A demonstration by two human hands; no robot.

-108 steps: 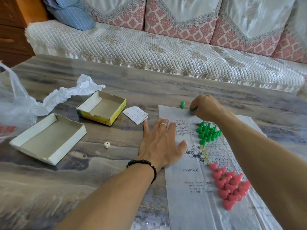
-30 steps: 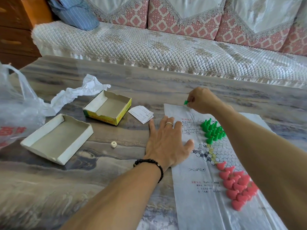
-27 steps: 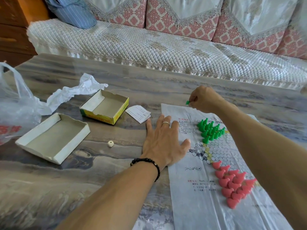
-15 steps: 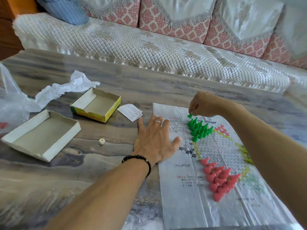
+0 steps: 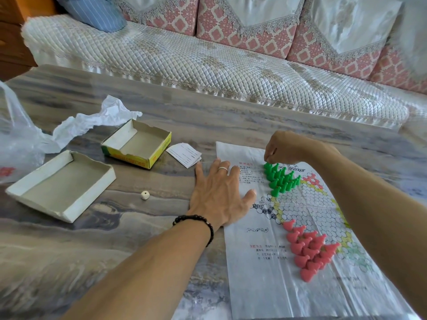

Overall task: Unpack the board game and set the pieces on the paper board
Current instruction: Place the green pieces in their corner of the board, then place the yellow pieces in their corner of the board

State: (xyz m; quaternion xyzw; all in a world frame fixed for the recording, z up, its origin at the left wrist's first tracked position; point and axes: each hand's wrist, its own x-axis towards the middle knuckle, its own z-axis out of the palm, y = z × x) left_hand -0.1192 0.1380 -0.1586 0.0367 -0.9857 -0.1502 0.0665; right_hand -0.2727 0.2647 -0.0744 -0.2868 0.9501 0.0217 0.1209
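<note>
One head-worn wide-angle view looks forward and down across the worktop (image 5: 143, 245), close above both forearms, with a sofa (image 5: 184, 61) filling the upper frame

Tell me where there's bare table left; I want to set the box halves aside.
Free: the table between the yellow box half and the sofa, and the near stretch below the white box half. Crowded: around the die, left hand and paper board.
</note>
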